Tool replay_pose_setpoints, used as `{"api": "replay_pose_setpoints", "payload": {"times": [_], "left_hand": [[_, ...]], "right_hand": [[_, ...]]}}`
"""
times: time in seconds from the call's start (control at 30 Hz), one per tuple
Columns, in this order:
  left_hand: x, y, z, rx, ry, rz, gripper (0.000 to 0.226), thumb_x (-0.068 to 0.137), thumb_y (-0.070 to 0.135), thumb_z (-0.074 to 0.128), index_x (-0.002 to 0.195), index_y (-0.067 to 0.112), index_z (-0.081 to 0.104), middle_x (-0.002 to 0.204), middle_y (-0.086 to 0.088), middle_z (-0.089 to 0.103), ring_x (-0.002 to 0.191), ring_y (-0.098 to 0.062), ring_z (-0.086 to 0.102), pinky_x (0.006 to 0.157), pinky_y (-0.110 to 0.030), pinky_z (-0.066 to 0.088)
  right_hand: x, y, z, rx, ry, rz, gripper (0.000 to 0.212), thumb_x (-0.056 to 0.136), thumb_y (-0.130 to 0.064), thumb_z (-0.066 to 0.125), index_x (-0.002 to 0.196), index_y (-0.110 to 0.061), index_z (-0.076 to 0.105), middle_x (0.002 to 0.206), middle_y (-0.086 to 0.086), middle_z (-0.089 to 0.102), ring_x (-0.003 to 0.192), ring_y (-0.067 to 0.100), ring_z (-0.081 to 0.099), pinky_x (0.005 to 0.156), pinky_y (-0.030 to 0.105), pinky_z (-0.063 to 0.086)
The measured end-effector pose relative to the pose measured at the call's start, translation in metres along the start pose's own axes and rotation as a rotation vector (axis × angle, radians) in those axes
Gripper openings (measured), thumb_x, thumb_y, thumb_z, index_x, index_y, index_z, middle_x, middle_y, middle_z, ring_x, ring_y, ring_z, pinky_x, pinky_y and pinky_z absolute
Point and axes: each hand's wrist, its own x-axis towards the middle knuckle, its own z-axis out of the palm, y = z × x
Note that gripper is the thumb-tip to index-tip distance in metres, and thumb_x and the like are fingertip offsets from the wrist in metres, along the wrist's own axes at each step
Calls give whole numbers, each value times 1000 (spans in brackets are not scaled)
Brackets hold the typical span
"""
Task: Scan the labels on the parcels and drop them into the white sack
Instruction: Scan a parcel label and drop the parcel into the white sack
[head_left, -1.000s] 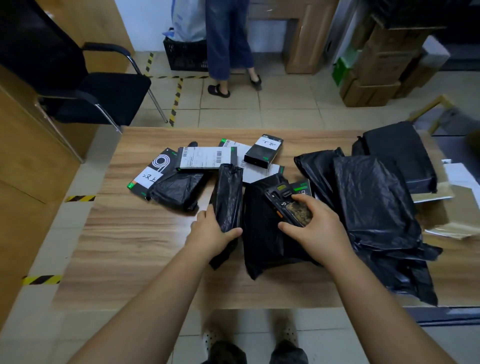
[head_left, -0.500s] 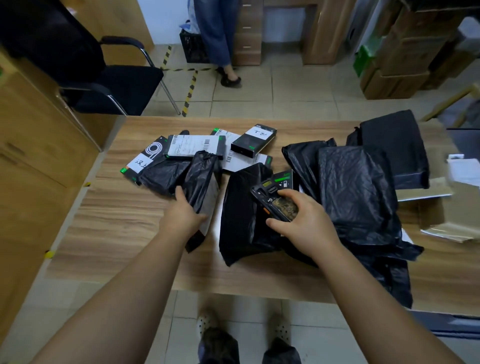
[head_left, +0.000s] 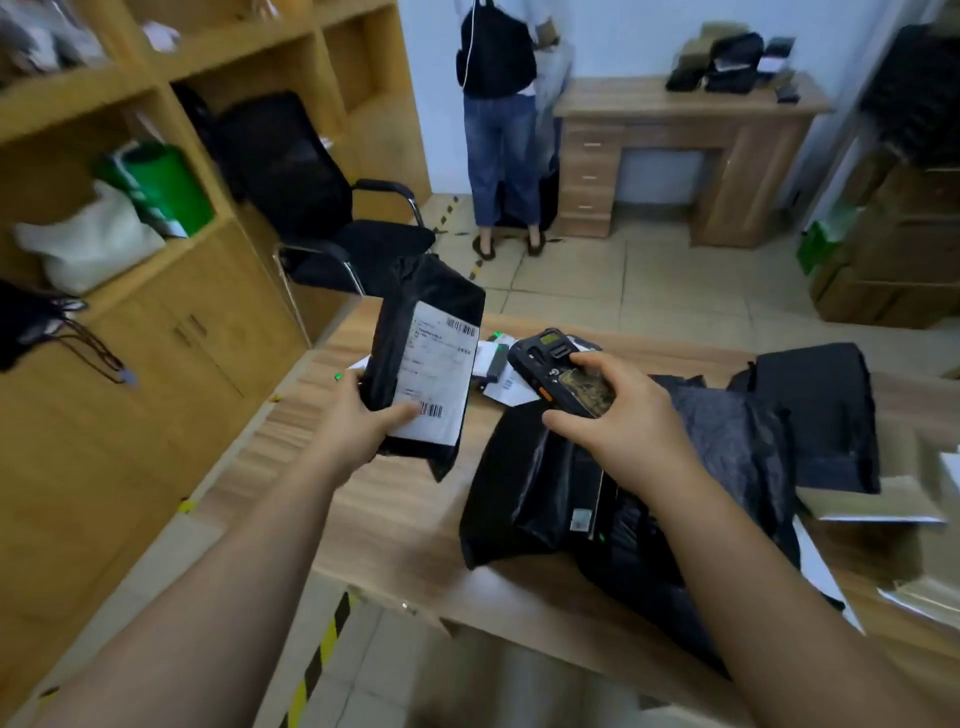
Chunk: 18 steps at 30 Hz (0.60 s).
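Scanning step. The left hand (head_left: 358, 415) grips a flat black plastic parcel (head_left: 423, 358) by its lower edge at centre frame, raised above the wooden table (head_left: 395, 525), white barcode label (head_left: 439, 376) facing the camera. The right hand (head_left: 613, 415), fingers curled, holds a black handheld scanner (head_left: 563, 371) just right of the parcel. Next, presumably, the scanner's window must be aimed at a barcode. More black parcels (head_left: 649, 493) lie at lower right. The white sack cannot be identified with certainty.
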Motion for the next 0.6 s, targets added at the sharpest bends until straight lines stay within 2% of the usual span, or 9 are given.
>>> {"api": "replay_pose_setpoints", "payload": {"times": [0.07,0.1,0.13,0.17,0.2,0.27,0.43,0.6], "left_hand": [[-5,29,0,-105,18,7,57,84,23,77,126,19,38,109,-4,63,70,-13,67,39,-23,44],[-7,41,0,-158,14,19,56,86,23,76,125,20,37,110,-5,63,69,-13,66,42,-24,48],[-8,50,-1,-205,14,34,56,86,22,75,126,20,35,114,-7,63,74,-15,67,52,-28,56],[-9,58,-2,-235,18,49,57,86,21,75,126,21,35,118,-7,62,84,-19,66,67,-35,57],[-10,64,-3,-254,27,69,59,85,20,76,126,21,34,121,-8,61,93,-23,65,76,-38,56],[-10,67,-5,-265,61,120,65,81,17,80,125,24,33,123,-6,61,105,-25,64,78,-40,55],[-6,63,-8,-237,125,182,65,76,16,84,121,25,37,117,1,60,108,-22,63,93,-46,54],[3,55,-20,-262,170,212,64,77,12,83,122,21,38,115,2,59,108,-21,60,92,-42,53]], "right_hand": [[4,-17,-12,25,16,-29,66,68,-41,83,129,-41,57,117,-10,62,104,12,60,91,35,51],[6,-25,-17,32,21,-42,66,67,-42,83,128,-42,56,114,-11,62,101,13,61,88,35,53],[7,-31,-22,32,24,-53,67,67,-44,82,128,-44,55,111,-11,62,97,14,63,85,36,54],[7,-38,-28,16,22,-64,67,67,-45,82,128,-45,54,111,-12,61,95,14,63,83,36,55],[7,-44,-33,-12,13,-69,66,69,-45,81,129,-46,54,111,-12,61,94,14,63,81,35,55],[6,-55,-41,-54,-26,-69,65,69,-45,82,128,-46,54,111,-13,61,87,13,65,76,35,56],[0,-74,-46,-39,-126,-2,56,67,-41,84,115,-46,57,97,-16,64,70,14,68,68,41,61],[1,-91,-31,-81,-176,16,55,63,-42,82,112,-43,57,93,-7,68,74,20,68,74,46,60]]}}
